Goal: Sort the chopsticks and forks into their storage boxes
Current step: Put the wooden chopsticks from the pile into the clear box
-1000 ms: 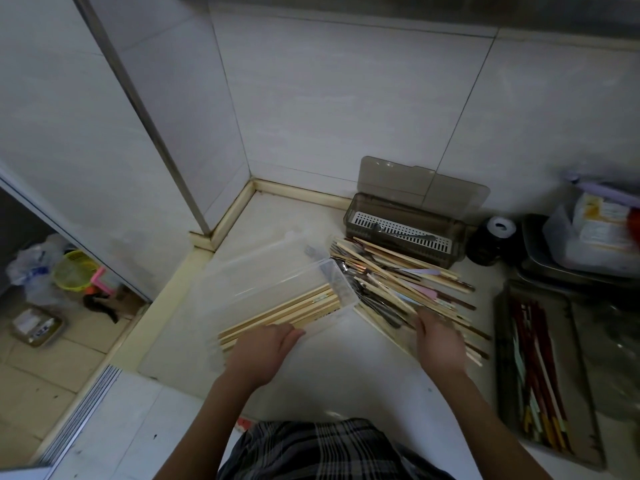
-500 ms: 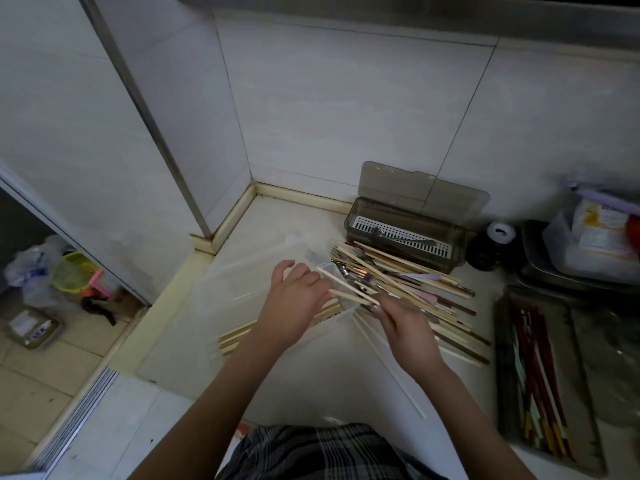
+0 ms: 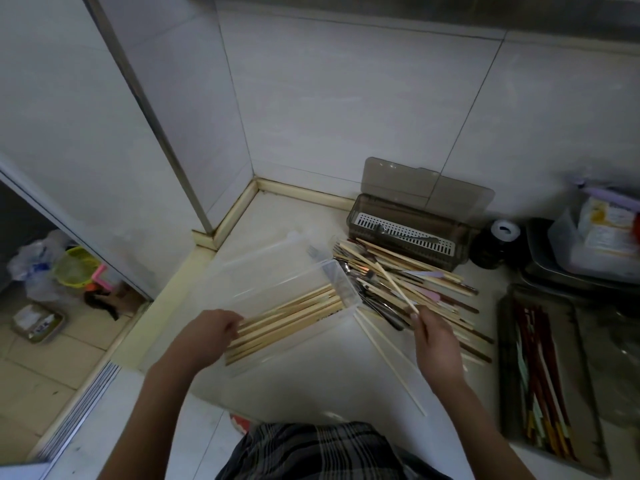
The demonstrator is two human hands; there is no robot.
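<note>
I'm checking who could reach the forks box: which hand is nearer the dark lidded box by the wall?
Right. The right hand holds a chopstick at the mixed pile, just in front of the dark box. The left hand rests at the clear box, farther left.
</note>
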